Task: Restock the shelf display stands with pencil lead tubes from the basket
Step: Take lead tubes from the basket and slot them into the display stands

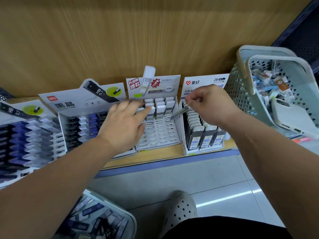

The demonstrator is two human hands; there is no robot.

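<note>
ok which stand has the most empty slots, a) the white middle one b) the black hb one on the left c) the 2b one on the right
a: the middle stand has rows of bare slots in front and tubes only in its back rows, while the hb stand and the 2b stand look far fuller.

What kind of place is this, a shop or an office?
Most likely a stationery shop aisle. Printed cardboard display stands packed with pencil lead tubes line a wooden shelf, and a perforated basket of loose stock stands beside them.
</note>
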